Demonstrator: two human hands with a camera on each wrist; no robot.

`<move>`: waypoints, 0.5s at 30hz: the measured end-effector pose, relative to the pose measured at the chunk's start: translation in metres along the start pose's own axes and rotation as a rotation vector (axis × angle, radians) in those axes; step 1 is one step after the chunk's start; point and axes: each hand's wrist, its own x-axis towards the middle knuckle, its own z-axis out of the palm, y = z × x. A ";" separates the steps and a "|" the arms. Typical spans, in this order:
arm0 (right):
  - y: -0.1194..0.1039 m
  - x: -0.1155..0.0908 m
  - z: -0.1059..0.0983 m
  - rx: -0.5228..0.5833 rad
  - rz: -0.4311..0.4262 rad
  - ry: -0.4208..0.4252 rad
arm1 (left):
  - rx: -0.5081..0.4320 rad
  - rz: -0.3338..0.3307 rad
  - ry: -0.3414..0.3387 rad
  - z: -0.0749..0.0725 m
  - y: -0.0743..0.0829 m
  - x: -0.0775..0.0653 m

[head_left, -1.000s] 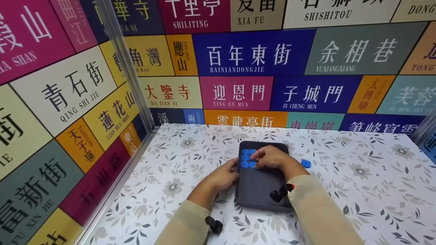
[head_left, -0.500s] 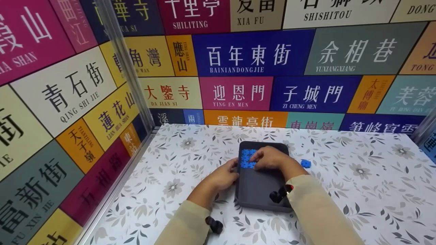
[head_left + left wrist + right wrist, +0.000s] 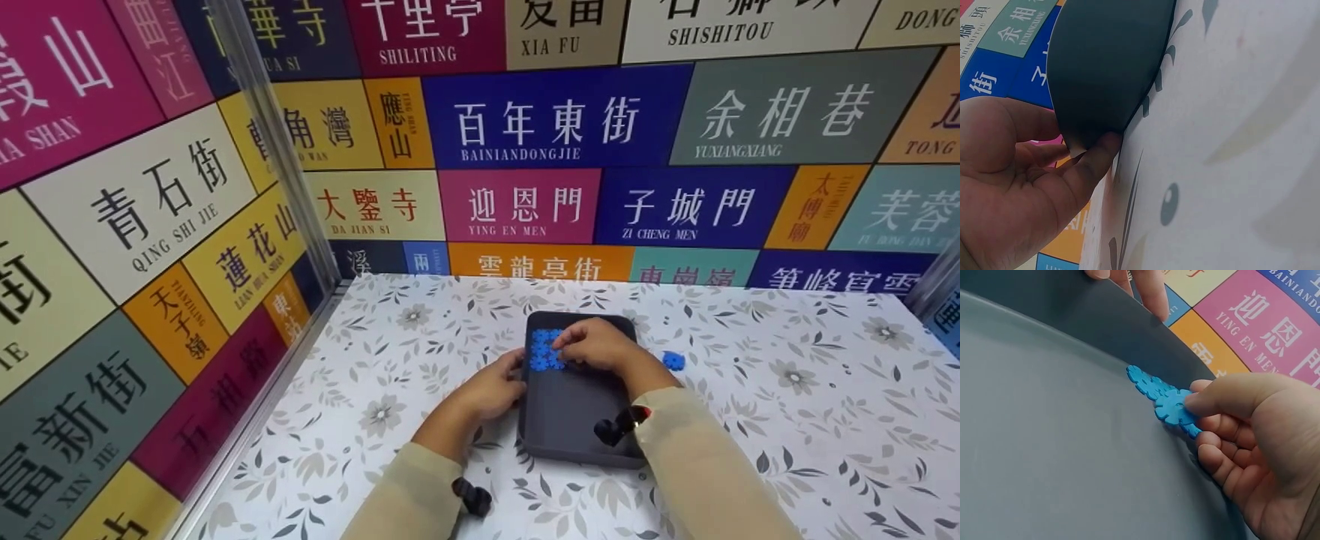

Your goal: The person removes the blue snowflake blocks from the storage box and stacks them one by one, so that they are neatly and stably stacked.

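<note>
A dark grey tray lies on the table, with several blue snowflake discs grouped in its far left part. My left hand holds the tray's left wall; in the left wrist view its thumb and fingers pinch the wall from both sides. Over the discs is my right hand. Up close, in the right wrist view, its thumb lies on a notched blue snowflake disc with the forefinger behind it. More discs lie just beyond, partly hidden by that one.
One loose clump of blue snowflake discs is on the table, right of the tray. The tabletop has a leaf and flower print. Printed sign panels rise along the back and left.
My right hand's fingertips have lifted slightly and shifted right, uncovering more of the blue discs. The left hand and the tray keep their places.
</note>
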 end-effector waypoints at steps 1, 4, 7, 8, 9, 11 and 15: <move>0.000 0.000 0.000 0.010 0.005 0.013 | 0.000 -0.003 0.000 0.000 0.000 0.000; -0.001 0.001 0.000 0.036 0.016 0.045 | -0.002 -0.009 0.000 -0.001 -0.001 0.000; -0.002 0.001 0.000 0.053 0.021 0.075 | 0.005 -0.011 0.006 -0.001 0.000 0.000; -0.002 0.001 0.000 0.056 0.020 0.085 | 0.006 -0.013 0.008 -0.001 0.000 0.000; -0.002 0.001 0.000 0.059 0.017 0.097 | 0.007 -0.015 0.009 -0.001 0.000 0.000; -0.004 0.001 0.000 0.071 -0.002 0.118 | 0.000 -0.022 0.008 -0.001 0.000 0.000; -0.010 0.002 -0.001 0.119 -0.073 0.157 | -0.036 -0.024 -0.006 0.000 0.000 0.000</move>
